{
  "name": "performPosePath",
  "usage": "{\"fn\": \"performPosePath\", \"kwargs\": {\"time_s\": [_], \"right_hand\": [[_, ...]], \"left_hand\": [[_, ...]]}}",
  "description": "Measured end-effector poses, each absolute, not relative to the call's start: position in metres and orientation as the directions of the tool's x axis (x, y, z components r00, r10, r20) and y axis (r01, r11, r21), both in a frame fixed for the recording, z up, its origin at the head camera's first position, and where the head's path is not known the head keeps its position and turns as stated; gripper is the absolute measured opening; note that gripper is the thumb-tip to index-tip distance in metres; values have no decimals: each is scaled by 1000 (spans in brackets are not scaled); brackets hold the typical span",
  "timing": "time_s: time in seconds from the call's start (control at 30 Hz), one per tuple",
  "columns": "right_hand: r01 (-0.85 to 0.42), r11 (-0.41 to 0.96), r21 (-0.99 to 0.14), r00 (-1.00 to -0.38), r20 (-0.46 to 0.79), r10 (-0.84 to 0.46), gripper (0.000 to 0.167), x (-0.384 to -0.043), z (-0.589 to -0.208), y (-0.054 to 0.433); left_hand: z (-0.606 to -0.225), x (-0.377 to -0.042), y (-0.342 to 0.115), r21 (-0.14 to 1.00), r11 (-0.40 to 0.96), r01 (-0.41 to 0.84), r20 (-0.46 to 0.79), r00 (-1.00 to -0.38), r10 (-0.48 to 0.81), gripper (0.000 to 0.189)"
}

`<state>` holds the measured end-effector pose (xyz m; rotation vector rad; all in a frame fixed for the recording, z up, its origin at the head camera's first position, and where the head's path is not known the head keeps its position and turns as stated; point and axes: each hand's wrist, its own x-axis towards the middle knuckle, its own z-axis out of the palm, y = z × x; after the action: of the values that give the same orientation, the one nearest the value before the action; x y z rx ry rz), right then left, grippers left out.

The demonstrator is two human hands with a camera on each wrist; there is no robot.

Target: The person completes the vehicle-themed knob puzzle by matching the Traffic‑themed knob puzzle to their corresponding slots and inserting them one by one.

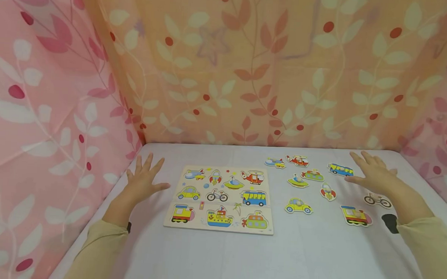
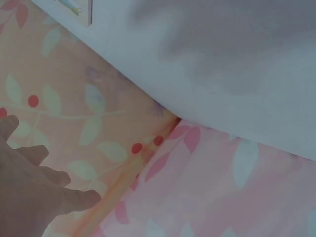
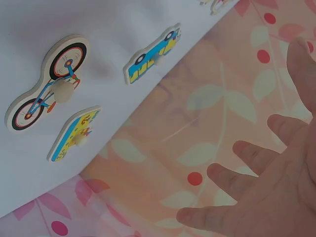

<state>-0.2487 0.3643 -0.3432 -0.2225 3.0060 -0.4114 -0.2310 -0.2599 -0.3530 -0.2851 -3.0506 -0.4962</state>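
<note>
My left hand (image 1: 141, 183) hovers with fingers spread beside the left edge of a wooden puzzle board (image 1: 233, 197), holding nothing. Pictures of vehicles fill the board's recesses. Over the right side of the table, my right hand (image 1: 381, 177) is also spread and empty. Closest to it in the head view are a bus piece (image 1: 341, 169) and a bicycle piece (image 1: 377, 200). The right wrist view adds a yellow and blue ship piece (image 3: 76, 136), hidden behind the hand in the head view. Small round knobs show on these pieces.
Right of the board lie a car piece (image 1: 299, 206), a train piece (image 1: 356, 216), a rocket piece (image 1: 328, 191), a flying saucer piece (image 1: 298, 181), a submarine piece (image 1: 312, 175), a helicopter piece (image 1: 297, 160) and a plane piece (image 1: 275, 162). Leaf-patterned curtains (image 1: 219, 72) border the white table (image 1: 217, 261).
</note>
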Motion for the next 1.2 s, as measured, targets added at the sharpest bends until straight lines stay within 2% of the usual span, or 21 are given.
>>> {"fn": "performPosePath", "kwargs": {"time_s": [0.37, 0.6, 0.8, 1.03, 1.2], "right_hand": [[-136, 954, -269, -983, -80, -163, 102, -251, -342, 355], [-174, 953, -250, -983, -20, -185, 93, -255, -346, 349], [-204, 931, -304, -978, 16, -209, 87, -260, -357, 331], [-297, 883, -364, -954, 69, -292, 78, -259, -374, 303], [-316, 850, -421, -947, 93, -306, 74, -260, -378, 294]], "left_hand": [[-355, -229, -260, 306, 929, 208, 74, -978, 195, 85], [-361, -227, -264, 339, 914, 225, 61, -974, 217, 85], [-371, -227, -267, 365, 898, 245, 43, -968, 246, 85], [-392, -221, -275, 336, 891, 304, 13, -948, 318, 89], [-407, -217, -277, 301, 874, 382, -16, -914, 405, 93]]}}
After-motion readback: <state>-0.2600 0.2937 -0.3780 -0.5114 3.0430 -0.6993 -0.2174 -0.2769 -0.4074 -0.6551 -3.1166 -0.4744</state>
